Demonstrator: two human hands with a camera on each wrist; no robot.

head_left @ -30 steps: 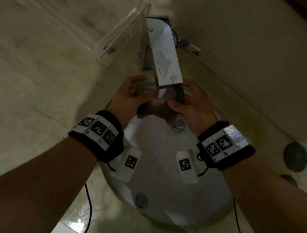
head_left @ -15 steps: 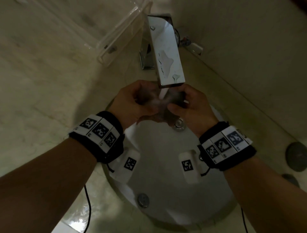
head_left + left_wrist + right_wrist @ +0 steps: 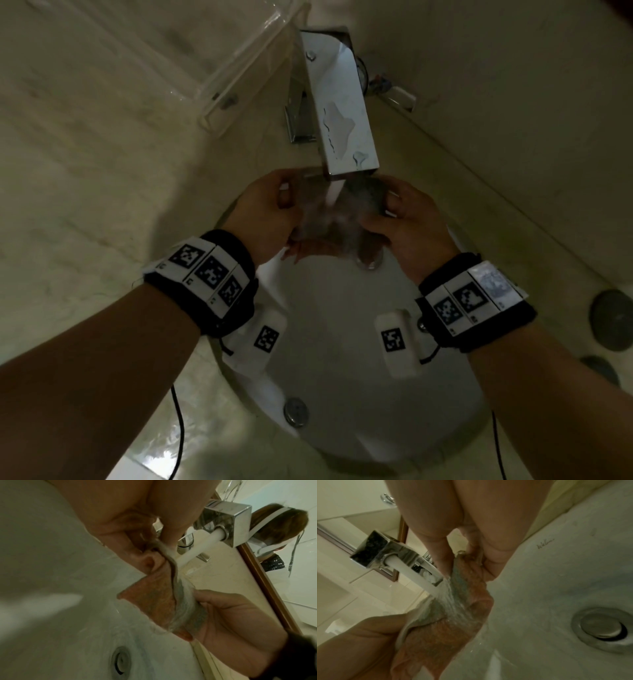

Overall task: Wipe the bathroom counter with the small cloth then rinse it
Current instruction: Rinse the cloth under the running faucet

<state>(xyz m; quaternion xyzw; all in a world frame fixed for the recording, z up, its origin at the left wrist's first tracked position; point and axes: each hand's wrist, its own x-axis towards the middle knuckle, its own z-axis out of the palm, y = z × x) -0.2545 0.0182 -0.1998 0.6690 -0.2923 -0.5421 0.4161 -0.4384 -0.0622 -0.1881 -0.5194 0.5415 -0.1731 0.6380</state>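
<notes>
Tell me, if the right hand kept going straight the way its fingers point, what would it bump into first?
Probably the water stream under the tap, then the left hand. The right hand points across the sink, pinching the cloth stretched between both hands. Depth is hard to judge.

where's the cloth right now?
In the head view the cloth is centre frame, stretched between the left hand and right hand, directly under the running faucet and above the sink basin.
</notes>
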